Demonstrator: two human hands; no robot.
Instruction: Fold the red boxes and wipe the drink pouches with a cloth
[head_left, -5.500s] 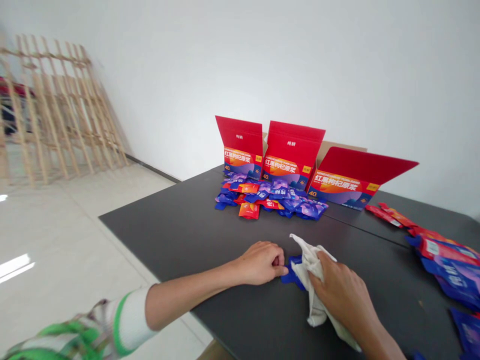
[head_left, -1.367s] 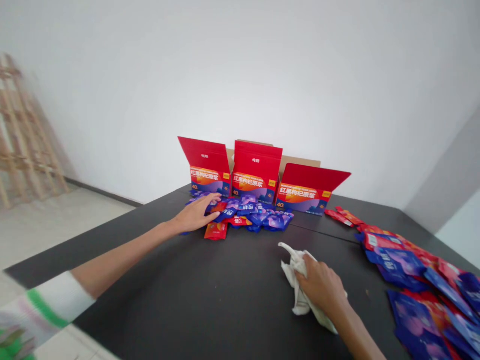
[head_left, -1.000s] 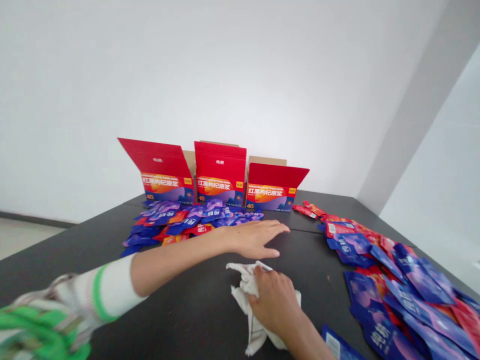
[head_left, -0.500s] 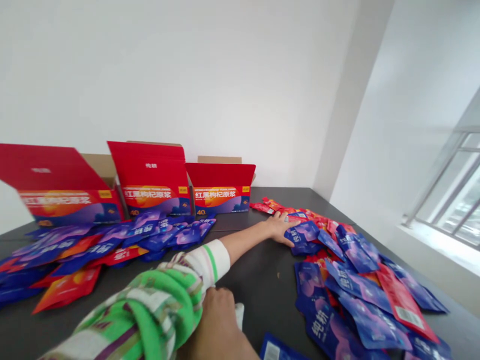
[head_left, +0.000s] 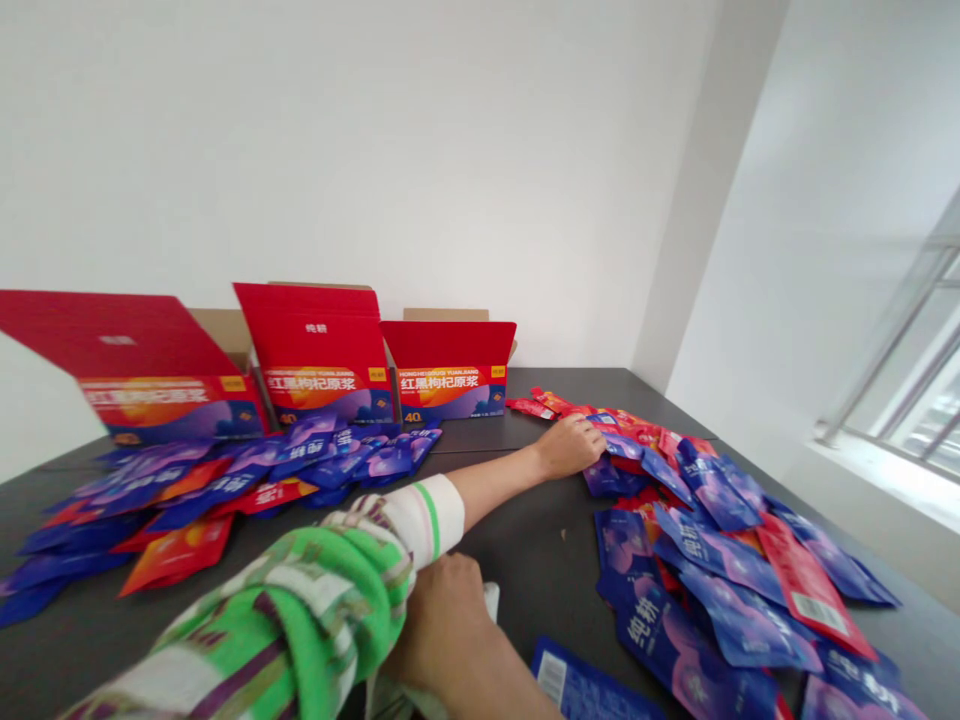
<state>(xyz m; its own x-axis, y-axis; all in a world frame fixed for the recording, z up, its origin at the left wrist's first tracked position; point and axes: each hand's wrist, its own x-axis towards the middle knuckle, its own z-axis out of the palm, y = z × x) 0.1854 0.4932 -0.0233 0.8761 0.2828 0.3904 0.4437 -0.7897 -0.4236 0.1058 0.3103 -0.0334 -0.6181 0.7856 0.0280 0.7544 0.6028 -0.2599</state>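
My left hand (head_left: 574, 445) reaches across my body to the far end of the right pile of blue and red pouches (head_left: 712, 570). Its fingers are curled onto a blue pouch (head_left: 616, 447) at the pile's edge. My green and white sleeve (head_left: 315, 610) crosses the lower view. Under it, my right hand (head_left: 446, 635) rests low on the dark table (head_left: 525, 520), closed on a white cloth (head_left: 491, 598) that only peeks out beside the knuckles.
Three open red boxes (head_left: 330, 385) stand in a row at the back by the white wall. A second spread of blue and red pouches (head_left: 247, 475) lies in front of them at left. A window is at the far right.
My left hand swung from the left pile across to the right pile, lay flat on a pouch, and has now curled its fingers on it. My right hand stayed on the cloth.
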